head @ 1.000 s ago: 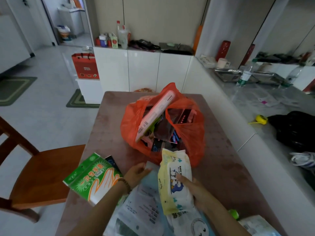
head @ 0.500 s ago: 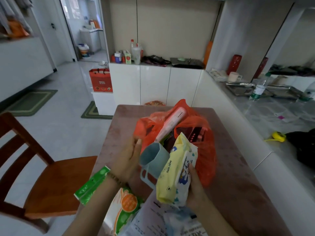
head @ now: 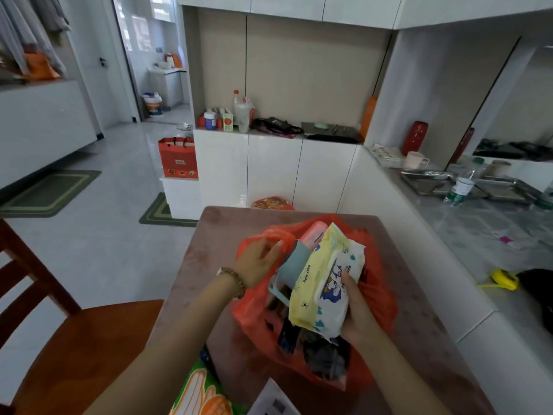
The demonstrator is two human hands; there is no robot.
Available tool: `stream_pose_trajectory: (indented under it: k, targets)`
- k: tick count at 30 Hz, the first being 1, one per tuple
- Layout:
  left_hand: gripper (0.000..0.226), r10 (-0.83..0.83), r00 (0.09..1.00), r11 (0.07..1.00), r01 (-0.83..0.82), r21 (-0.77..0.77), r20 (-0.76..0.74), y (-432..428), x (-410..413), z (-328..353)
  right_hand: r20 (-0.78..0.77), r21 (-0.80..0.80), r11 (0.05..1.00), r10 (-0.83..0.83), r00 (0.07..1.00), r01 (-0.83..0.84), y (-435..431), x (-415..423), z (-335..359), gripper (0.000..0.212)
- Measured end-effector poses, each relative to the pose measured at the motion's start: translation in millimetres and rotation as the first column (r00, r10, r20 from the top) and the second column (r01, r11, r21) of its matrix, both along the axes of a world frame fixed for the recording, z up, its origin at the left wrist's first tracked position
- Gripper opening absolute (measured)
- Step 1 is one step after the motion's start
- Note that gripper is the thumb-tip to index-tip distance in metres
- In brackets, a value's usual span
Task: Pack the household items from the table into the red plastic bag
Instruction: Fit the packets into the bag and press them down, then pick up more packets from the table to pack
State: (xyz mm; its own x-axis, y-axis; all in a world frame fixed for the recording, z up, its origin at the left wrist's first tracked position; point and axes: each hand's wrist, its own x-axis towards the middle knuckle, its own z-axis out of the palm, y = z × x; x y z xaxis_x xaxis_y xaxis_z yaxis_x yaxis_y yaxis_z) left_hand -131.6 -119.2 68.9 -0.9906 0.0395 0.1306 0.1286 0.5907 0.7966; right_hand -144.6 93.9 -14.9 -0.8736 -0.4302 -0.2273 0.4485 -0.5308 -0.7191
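Change: since half a second ago, the baby wipes pack (head: 326,283) and the blue-grey cup (head: 294,266) have risen from the bag's near side to over its mouth, and the left hand (head: 257,262) has gone from the cup to the bag's rim.
Red plastic bag (head: 378,295): stands open at the middle of the table (head: 221,235), reaching toward the far edge.
Inside the bag: a pink flat case (head: 314,235) stands upright at the far side. Dark packets fill the bottom, too blurred to name.
Cup: tilted in the bag's mouth, between the left hand and the wipes. I cannot tell whether anything holds it.
Left hand: fingers curled round the bag's left rim.
Right hand (head: 357,313): clamped on the lower end of the wipes pack, thumb across its front, holding it slanted above the opening.
Table, near edge: a green and orange packet (head: 200,393) and a printed paper (head: 272,399).
Left of the table: a wooden chair (head: 74,339).
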Motion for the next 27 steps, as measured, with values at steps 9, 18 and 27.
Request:
stream_pose_trajectory:
  k: [9, 18, 27]
  targets:
    - [0.063, 0.047, 0.985, 0.755, -0.142, 0.641, 0.163, -27, -34, 37, -0.058, 0.062, 0.997, 0.047, 0.997, -0.043, -14, -47, 7, 0.042]
    - [0.050, -0.177, 0.955, 0.701, -0.047, 0.711, 0.237, -43, -52, 68, -0.109, 0.297, 0.941, -0.134, 0.985, 0.161, -58, -119, 54, 0.054]
    - [0.036, -0.209, 0.948, 0.547, -0.090, 0.832, 0.240, -51, -57, 60, -0.123, 0.262, 0.961, 0.127, 0.984, -0.092, -61, -103, 52, 0.050]
